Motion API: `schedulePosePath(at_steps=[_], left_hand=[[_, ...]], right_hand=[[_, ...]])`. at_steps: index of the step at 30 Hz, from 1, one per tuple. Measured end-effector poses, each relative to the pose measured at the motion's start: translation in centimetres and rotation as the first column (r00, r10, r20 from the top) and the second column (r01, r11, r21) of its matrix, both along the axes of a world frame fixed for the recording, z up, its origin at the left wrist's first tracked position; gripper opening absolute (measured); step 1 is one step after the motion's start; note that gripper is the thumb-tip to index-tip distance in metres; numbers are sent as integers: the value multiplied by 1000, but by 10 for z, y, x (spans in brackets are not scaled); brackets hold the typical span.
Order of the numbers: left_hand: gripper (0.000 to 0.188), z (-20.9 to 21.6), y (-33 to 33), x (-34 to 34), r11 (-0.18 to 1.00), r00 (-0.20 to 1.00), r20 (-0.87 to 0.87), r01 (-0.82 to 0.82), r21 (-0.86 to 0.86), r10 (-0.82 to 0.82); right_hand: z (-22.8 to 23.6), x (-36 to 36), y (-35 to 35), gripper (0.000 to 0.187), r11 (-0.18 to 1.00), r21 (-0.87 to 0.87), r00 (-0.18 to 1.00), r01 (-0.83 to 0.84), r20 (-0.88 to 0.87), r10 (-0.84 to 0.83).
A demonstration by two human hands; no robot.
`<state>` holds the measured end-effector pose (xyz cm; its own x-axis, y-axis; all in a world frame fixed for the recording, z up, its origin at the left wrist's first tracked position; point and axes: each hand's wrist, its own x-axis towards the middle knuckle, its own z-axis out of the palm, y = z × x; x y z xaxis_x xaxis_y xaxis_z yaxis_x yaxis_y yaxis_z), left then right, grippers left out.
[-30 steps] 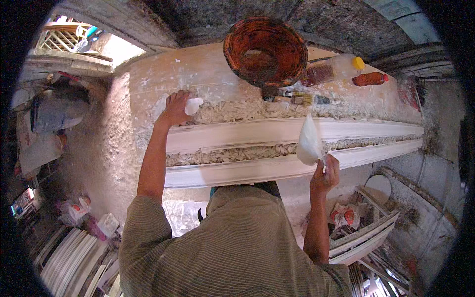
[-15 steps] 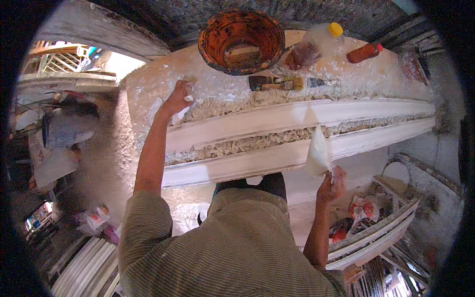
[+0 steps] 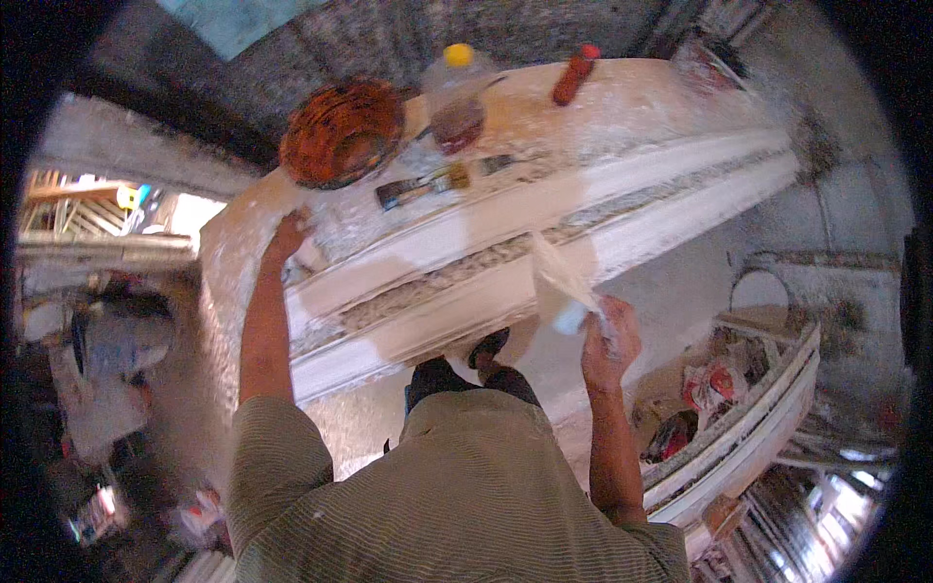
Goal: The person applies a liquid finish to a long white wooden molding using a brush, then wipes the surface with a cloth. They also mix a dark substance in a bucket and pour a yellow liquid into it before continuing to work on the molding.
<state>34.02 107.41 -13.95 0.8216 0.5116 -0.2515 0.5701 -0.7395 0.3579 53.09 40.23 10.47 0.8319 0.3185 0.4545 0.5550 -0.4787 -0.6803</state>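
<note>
Your left hand [image 3: 290, 233] lies on the far left end of the dusty workbench [image 3: 622, 92], just beside the top edge of the long white plaster moulding [image 3: 680, 199]; its fingers look curled down onto the surface, but whether they pinch anything is not visible from here. The moulding runs diagonally across the bench, two smooth white bands with a rough, crumbly channel between them. Behind it, on the bench top: an orange basin [image 3: 342, 131], mostly empty as far as can be seen, with dark residue on its inner wall; a flat paintbrush [image 3: 420, 185] lying on its side; a clear plastic bottle [image 3: 455, 97] with a yellow cap, holding a dark brownish liquid in its lower part; a red bottle [image 3: 573, 73] lying down, contents not readable. Your right hand [image 3: 607, 335] is closed around the lower end of a pale, thin, flexible white sheet [image 3: 559, 277], whose upper end touches the near band of the moulding. Judgement: the step in hand is dressing or smoothing the near face of the moulding. The next move likely calls for a steady brace from the left hand and an even, light pressure along the band.
</note>
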Motion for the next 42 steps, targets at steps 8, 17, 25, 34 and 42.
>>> schedulePosePath(at_steps=[8,17,25,34,42], left_hand=[[66,76,-56,-7,979,979,143,-163,123,145],[44,79,-272,-7,765,358,712,-509,-393,604],[43,110,-505,309,2,320,58,171,-985,946],[41,172,-636,585,-813,725,-472,210,-542,502],[40,131,-702,752,-448,476,-277,295,-844,835]], right_hand=[[21,69,-71,17,992,-91,996,88,8,-88],[7,242,-124,16,973,81,968,217,-144,-204],[-1,482,-140,17,998,-67,1000,17,26,-16],[-80,778,-98,26,928,-354,920,-113,315,233],[-176,890,-80,43,753,-596,938,-277,1,346]])
